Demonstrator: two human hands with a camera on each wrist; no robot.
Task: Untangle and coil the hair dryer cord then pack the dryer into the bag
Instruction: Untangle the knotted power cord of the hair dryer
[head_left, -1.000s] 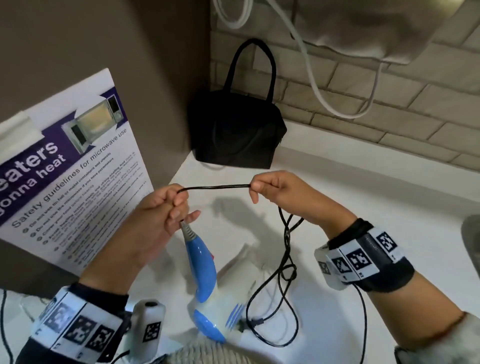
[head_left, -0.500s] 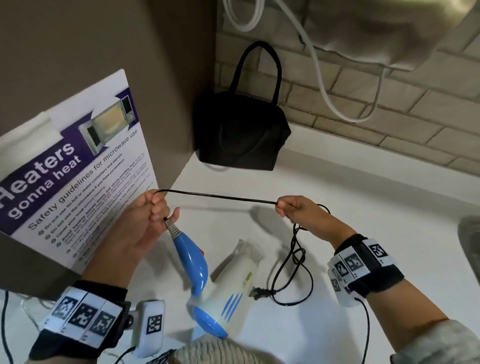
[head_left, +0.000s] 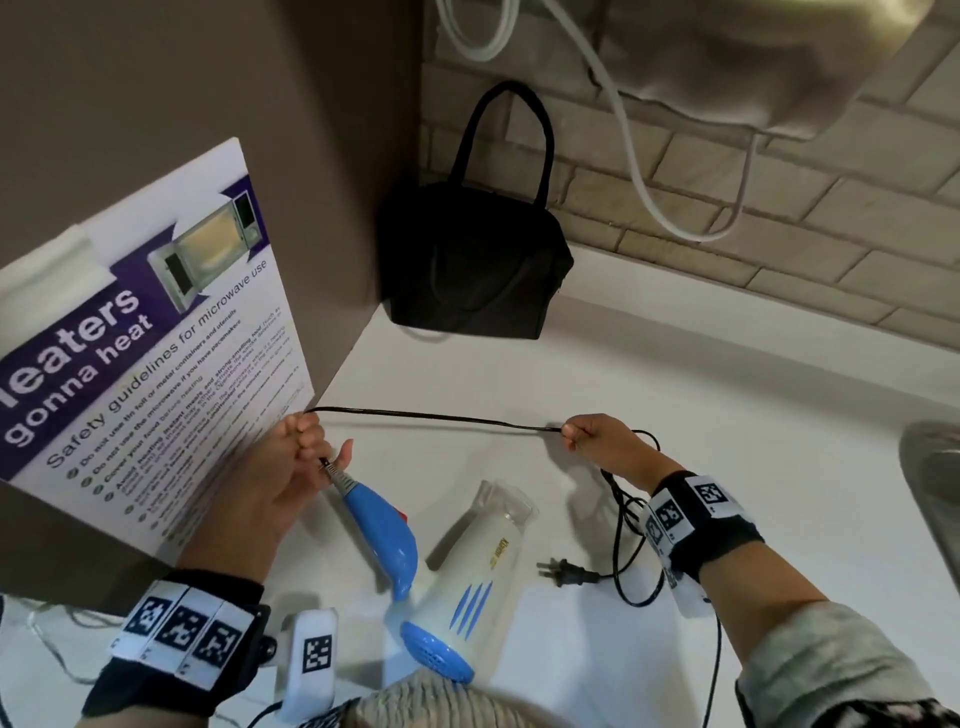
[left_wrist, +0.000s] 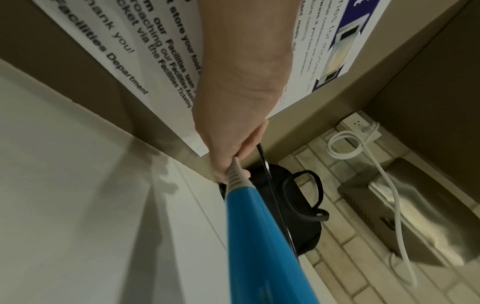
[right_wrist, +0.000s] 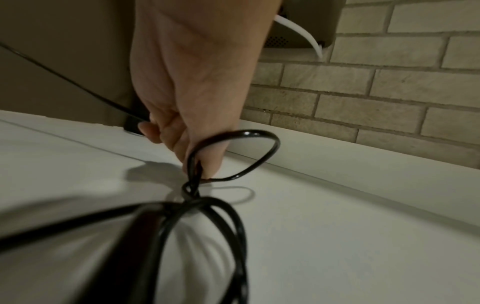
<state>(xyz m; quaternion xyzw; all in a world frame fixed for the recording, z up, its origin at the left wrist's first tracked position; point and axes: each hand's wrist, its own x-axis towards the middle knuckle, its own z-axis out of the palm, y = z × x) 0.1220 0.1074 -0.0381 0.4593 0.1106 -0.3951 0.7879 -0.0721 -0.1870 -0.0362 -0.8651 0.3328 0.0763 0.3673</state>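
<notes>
Head | left hand, right hand pinch cord taut | dryer below

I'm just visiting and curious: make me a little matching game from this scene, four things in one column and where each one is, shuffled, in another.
Things:
1. bag
2. plug
3. cord
4. poster

Places:
A. stretched between both hands
B. lying on the counter beside the dryer
C. on the side panel at left
D. standing in the back corner

Pairs: 1-D, 2-B, 3-A, 4-C
</notes>
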